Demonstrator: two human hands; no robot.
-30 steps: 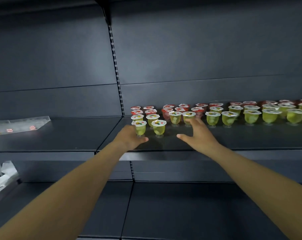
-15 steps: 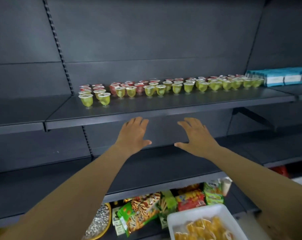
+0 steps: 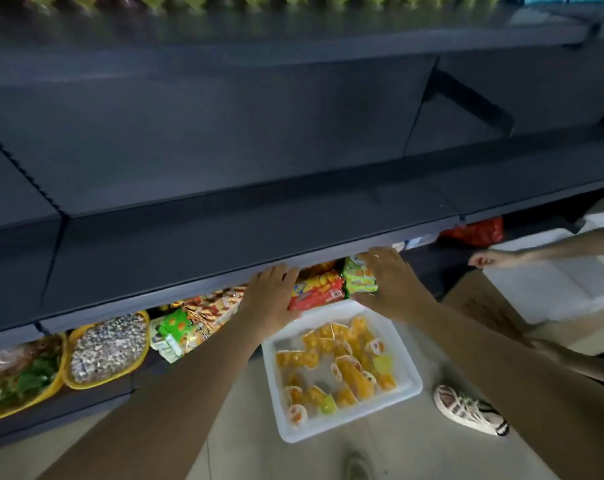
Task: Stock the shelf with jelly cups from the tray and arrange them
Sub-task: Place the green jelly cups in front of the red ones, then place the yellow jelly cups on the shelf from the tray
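A white tray [image 3: 411,386] sits on the floor below me, holding several orange jelly cups [image 3: 342,365] and a couple of green ones. My left hand [image 3: 271,296] and my right hand [image 3: 392,284] hang above the tray's far edge, fingers straight and spread, holding nothing. At the very top of the view, the bottoms of the green jelly cups [image 3: 196,0] stand in a row on the dark upper shelf [image 3: 293,32].
A bare dark shelf [image 3: 224,237] juts out just beyond my hands. Under it lie snack packets [image 3: 316,289] and yellow baskets [image 3: 110,348]. Another person's hand [image 3: 487,260] reaches in at right above white boxes [image 3: 570,282]. A shoe [image 3: 466,408] stands right of the tray.
My view has swung down from the stocked shelf to the floor tray. Both hands have dropped from the jelly cups to just above the tray, still holding nothing.
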